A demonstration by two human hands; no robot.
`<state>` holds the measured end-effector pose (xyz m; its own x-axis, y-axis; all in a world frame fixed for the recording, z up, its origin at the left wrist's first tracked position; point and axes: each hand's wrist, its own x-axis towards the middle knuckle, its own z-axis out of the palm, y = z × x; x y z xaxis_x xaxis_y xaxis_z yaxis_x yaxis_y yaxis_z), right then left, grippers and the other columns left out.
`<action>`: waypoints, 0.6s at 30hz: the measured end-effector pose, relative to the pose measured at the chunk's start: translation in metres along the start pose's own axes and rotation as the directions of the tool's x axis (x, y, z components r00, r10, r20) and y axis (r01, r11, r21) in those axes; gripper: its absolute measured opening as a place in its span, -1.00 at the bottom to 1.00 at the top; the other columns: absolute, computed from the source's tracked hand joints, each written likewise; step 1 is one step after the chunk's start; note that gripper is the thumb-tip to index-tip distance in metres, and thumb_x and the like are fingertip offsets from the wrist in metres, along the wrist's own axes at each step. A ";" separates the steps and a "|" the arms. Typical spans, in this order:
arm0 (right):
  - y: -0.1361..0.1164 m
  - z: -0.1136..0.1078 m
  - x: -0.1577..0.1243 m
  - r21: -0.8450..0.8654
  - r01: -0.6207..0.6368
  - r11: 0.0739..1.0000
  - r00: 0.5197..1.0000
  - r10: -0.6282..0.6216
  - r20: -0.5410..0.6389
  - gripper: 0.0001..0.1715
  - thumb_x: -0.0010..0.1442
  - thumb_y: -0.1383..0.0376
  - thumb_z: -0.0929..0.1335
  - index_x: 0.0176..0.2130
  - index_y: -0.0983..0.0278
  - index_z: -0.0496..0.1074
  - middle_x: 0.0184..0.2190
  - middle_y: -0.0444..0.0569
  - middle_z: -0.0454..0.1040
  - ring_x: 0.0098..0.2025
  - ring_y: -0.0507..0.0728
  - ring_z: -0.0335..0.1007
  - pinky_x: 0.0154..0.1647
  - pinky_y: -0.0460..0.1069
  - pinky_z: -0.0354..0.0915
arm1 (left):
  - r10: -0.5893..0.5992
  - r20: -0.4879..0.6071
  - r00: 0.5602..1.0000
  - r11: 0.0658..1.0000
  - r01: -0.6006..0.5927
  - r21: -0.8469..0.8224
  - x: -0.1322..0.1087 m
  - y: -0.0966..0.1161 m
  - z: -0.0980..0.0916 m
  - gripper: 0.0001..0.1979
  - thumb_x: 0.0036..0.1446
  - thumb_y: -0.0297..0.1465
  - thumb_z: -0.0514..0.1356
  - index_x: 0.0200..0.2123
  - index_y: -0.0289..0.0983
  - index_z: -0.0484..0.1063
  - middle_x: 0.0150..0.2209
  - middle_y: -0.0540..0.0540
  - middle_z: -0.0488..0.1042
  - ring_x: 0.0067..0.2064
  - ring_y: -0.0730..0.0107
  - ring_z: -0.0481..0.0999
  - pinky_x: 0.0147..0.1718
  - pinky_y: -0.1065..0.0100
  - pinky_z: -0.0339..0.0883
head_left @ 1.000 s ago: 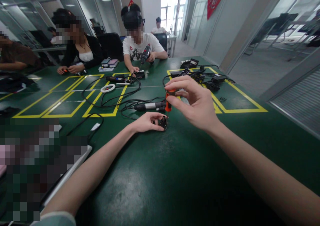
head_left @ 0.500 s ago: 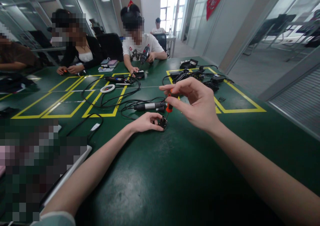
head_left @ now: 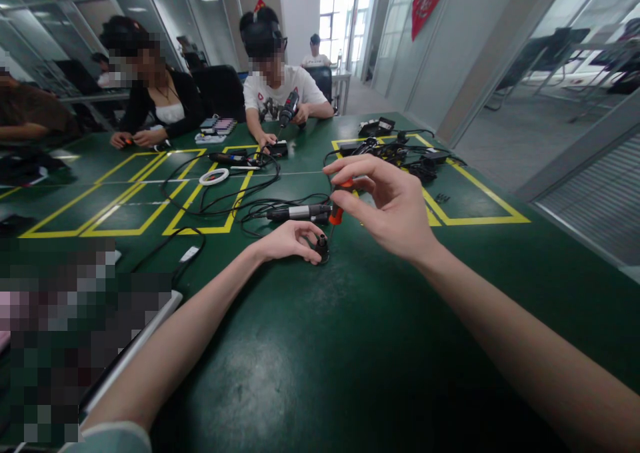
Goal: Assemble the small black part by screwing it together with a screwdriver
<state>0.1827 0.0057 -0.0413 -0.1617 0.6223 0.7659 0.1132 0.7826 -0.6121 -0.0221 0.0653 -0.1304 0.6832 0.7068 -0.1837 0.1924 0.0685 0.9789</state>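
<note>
In my right hand (head_left: 387, 206) is a screwdriver (head_left: 337, 214) with an orange and black handle, pinched between thumb and fingers. Its thin shaft points down at the right side of a small black part (head_left: 323, 247) on the green table; whether the tip touches it I cannot tell. My left hand (head_left: 290, 243) grips that part from the left, thumb in front and fingers behind. The part has a short upright tube on a wider base, and its exact kind is unclear. Just behind my hands lies a black and silver cylindrical tool (head_left: 300, 213) with a cable.
Yellow tape (head_left: 490, 222) marks rectangles on the table (head_left: 320, 353). Black cables and devices (head_left: 395, 149) lie at the back right, with several small dark pieces (head_left: 442, 198) nearby. A white ring (head_left: 214, 177) is left of centre. Across the table, a person (head_left: 285, 96) holds a power drill (head_left: 289, 109).
The small black part has shifted slightly left and tilted a little, with my left hand around it. My right fingers have moved slightly on the screwdriver handle.
</note>
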 end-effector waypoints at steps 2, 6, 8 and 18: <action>0.000 -0.001 0.001 -0.016 0.016 1.000 1.000 -0.017 -0.013 -0.89 0.20 0.38 0.48 -0.23 0.17 0.58 -0.15 -0.06 0.57 -0.04 0.16 0.52 -0.14 0.05 0.50 | -0.002 0.002 1.000 1.000 0.002 -0.004 0.000 0.000 0.000 -0.41 -0.35 -0.34 0.63 -0.23 -0.38 0.50 -0.36 -0.05 0.60 -0.43 0.43 0.64 -0.40 0.46 0.45; 0.000 -0.002 0.001 0.023 -0.020 1.000 1.000 0.020 0.007 -0.89 0.29 0.32 0.43 -0.19 0.17 0.61 -0.22 -0.07 0.59 -0.17 0.13 0.55 -0.18 0.05 0.53 | -0.012 0.023 1.000 1.000 0.012 -0.007 -0.002 0.002 -0.001 -0.44 -0.30 -0.32 0.62 -0.24 -0.37 0.50 -0.35 -0.04 0.61 -0.42 0.42 0.65 -0.39 0.45 0.45; 0.000 -0.002 0.001 0.036 -0.052 0.998 0.999 0.051 0.018 -0.86 0.34 0.28 0.40 -0.16 0.17 0.61 -0.21 -0.06 0.63 -0.13 0.15 0.58 -0.15 0.07 0.55 | -0.013 0.027 1.000 1.000 0.013 -0.004 -0.002 0.003 -0.002 -0.43 -0.28 -0.33 0.61 -0.19 -0.36 0.50 -0.34 -0.03 0.61 -0.41 0.40 0.66 -0.38 0.43 0.46; -0.002 0.001 0.001 0.040 -0.069 0.997 0.998 0.069 -0.004 -0.90 0.24 0.32 0.47 -0.27 0.21 0.46 -0.12 -0.02 0.65 0.01 0.20 0.61 -0.13 0.06 0.54 | -0.007 0.073 0.997 0.993 0.015 -0.113 0.000 -0.003 -0.009 -0.45 -0.16 -0.33 0.58 -0.11 -0.38 0.51 -0.34 -0.12 0.66 -0.35 0.33 0.70 -0.31 0.39 0.50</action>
<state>0.1814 0.0052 -0.0393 -0.1501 0.6747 0.7227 0.0849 0.7370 -0.6705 -0.0296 0.0715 -0.1329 0.7312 0.6533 -0.1961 0.1213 0.1583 0.9799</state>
